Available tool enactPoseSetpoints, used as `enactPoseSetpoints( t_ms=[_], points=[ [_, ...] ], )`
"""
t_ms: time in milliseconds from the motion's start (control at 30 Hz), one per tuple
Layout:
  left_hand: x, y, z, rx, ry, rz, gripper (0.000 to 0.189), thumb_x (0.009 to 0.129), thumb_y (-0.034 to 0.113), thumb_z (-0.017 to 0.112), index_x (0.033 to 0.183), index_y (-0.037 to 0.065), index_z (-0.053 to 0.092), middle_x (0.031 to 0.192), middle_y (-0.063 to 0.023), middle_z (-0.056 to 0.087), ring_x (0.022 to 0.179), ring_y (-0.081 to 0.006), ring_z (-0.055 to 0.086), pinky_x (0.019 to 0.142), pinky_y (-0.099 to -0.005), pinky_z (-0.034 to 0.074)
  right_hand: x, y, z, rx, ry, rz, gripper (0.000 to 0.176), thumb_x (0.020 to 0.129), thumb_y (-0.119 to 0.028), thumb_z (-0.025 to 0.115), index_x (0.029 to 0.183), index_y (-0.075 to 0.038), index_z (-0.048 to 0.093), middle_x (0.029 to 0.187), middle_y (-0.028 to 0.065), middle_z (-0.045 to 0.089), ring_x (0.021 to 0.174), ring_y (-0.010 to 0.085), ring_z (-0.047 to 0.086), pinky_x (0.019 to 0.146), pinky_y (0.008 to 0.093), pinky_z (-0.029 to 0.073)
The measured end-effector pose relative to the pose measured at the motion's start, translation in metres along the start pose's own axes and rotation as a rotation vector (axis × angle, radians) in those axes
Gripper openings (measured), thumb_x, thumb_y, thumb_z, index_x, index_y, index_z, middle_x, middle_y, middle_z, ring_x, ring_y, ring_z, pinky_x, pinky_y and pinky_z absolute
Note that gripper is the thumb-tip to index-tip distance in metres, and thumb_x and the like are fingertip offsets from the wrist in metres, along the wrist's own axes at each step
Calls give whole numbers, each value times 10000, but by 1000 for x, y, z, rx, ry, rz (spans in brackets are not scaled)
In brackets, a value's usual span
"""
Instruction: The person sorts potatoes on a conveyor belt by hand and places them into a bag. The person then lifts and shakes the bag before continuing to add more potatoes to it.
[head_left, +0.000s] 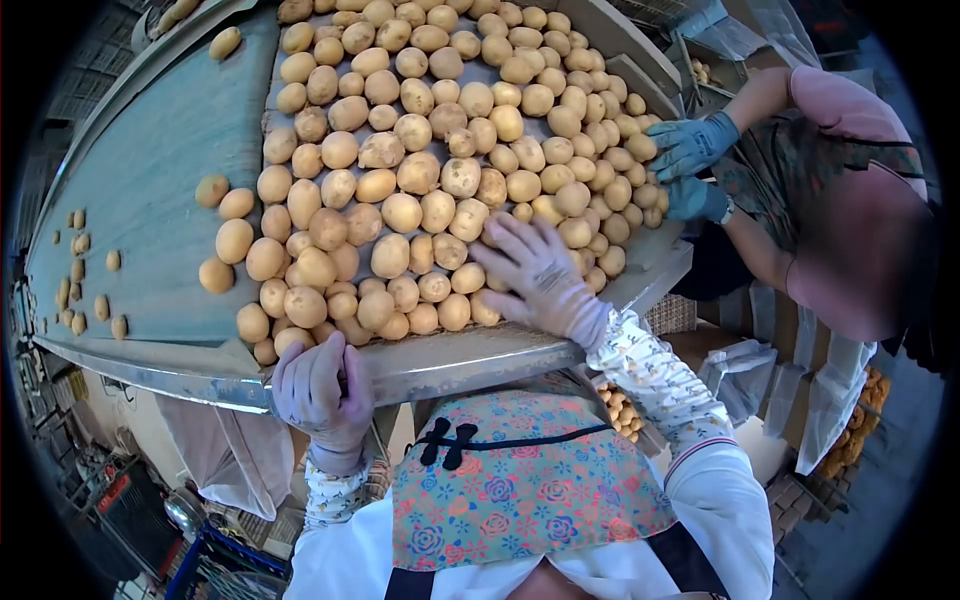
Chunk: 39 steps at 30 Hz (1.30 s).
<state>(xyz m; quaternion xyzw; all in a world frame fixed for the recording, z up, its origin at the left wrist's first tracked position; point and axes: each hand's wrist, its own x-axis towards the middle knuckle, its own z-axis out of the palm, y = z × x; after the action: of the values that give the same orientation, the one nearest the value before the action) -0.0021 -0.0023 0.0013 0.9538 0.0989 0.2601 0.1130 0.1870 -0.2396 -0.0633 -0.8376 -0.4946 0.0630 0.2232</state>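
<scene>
Many potatoes [419, 172] cover the sorting table in front of me. My right hand [537, 275], in a pale glove, lies with spread fingers on the potatoes near the table's front edge. Further left, my left hand [322, 392], gloved too, is curled at the metal rim [430, 372] beside the nearest potatoes; whether something is inside its fingers is hidden. A green conveyor belt [165, 190] runs along the left of the potatoes, with a few of them on it.
At the right a co-worker's two blue-gloved hands [692, 145] touch the potatoes at the far edge. Clear plastic bags [842, 400] hang at the lower right. A white bag [235, 450] hangs under the belt. A blue crate [225, 560] stands at the lower left.
</scene>
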Motion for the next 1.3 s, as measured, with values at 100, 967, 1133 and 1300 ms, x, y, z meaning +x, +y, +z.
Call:
enactPoseSetpoints(
  t_ms=[100,967,1133,1300],
  points=[
    [-2,-1,1,-2,1,8,231,775,44,719,998,66,665,843,-30,677,762,-206,638,861,-397,513,7,7,0,-111,75,72,465,722,-312,727,1134,-114,637,1329,178,488,1238,350,469,1054,535,303],
    [-3,-9,-5,11,-30,42,227,786,63,705,1008,71,659,811,-41,650,744,-219,629,868,-404,505,26,26,-6,-168,-238,441,310,842,-99,601,1152,-105,621,1125,124,602,1047,291,603,890,380,487],
    [-3,-9,-5,13,-14,39,216,788,68,706,998,69,658,805,-37,642,744,-215,626,863,-408,509,57,2,-21,-315,-677,441,363,842,-127,619,1204,-141,596,1198,164,562,1128,313,564,907,386,493],
    [-6,-12,-9,-8,-19,-4,220,793,35,705,1006,70,659,846,-40,665,764,-214,627,871,-415,510,23,33,16,-74,-92,315,334,717,-100,677,1045,-152,641,962,133,572,914,324,571,782,420,469]
  ],
)
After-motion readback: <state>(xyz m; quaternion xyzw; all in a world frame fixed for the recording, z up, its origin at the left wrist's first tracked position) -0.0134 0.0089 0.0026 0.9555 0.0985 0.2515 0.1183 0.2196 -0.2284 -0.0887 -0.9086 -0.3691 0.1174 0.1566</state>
